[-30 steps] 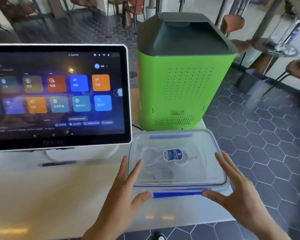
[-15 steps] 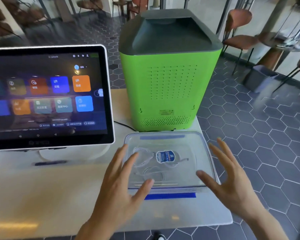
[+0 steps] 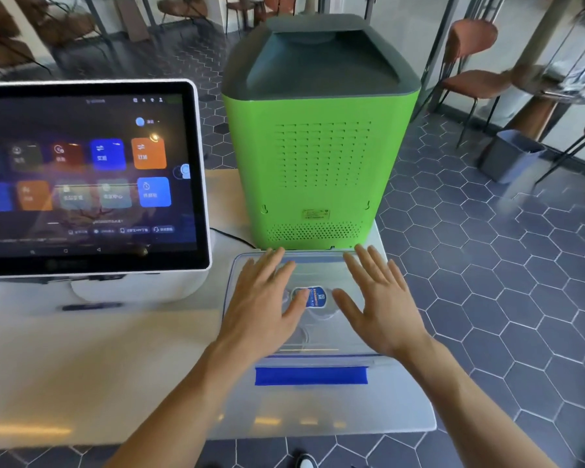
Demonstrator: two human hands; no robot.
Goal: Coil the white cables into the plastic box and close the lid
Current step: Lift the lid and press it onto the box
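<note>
A clear plastic box (image 3: 318,359) with its lid on stands at the table's right end, in front of the green machine. A blue latch (image 3: 311,375) hangs at its near side. Through the lid I make out white cable loops (image 3: 304,332) and a blue-labelled tag (image 3: 316,296). My left hand (image 3: 264,298) lies flat on the left half of the lid, fingers straight and spread. My right hand (image 3: 379,298) lies flat on the right half in the same way. Both hands hide much of the lid.
A tall green machine with a grey top (image 3: 318,146) stands right behind the box. A touchscreen terminal (image 3: 88,177) on a white stand fills the table's left. A black cord (image 3: 232,236) runs between them. The table edge (image 3: 429,410) drops to tiled floor on the right.
Both hands moved from the box's near corners up onto the lid and now lie flat on it. The camera view shifted closer to the box.
</note>
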